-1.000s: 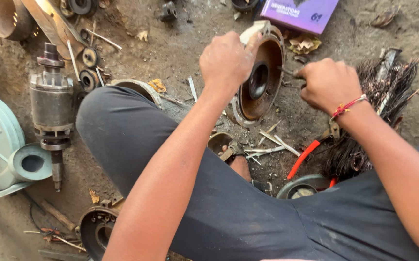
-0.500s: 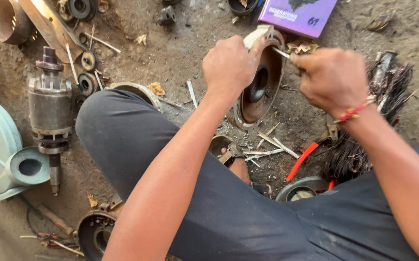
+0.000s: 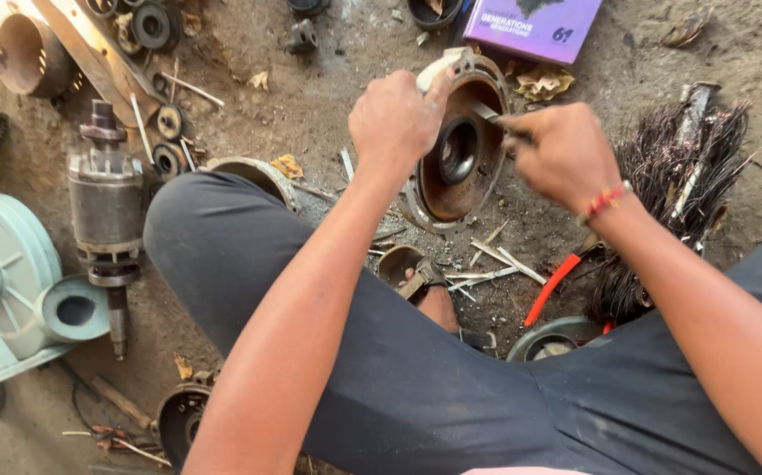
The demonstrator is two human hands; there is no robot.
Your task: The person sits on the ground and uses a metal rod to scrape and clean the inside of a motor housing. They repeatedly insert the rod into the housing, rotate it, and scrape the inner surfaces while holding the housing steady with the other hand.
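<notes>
Motor end cover (image 3: 456, 149), rusty and round with a bearing seat in the middle, stands tilted on edge on the dirt floor (image 3: 328, 97), directly between the two hands. Left hand (image 3: 396, 119) is clamped over its top rim, thumb hooked across the pale lug; looks like that grip props the cover up with the open face turned toward the right hand. Right hand (image 3: 561, 154) is fisted around a thin metal tool (image 3: 491, 114), tip resting on the inner face just above the bearing seat. Can't tell the tool type; the handle is buried in the fist.

Scrap copper winding bundle (image 3: 671, 202) sits just outside the right wrist, red-handled pliers (image 3: 557, 286) below it. Rotor with shaft (image 3: 104, 211) lies well left of the left arm, pale green fan cover (image 3: 7, 264) beyond it. Purple box (image 3: 535, 26) is past the cover.
</notes>
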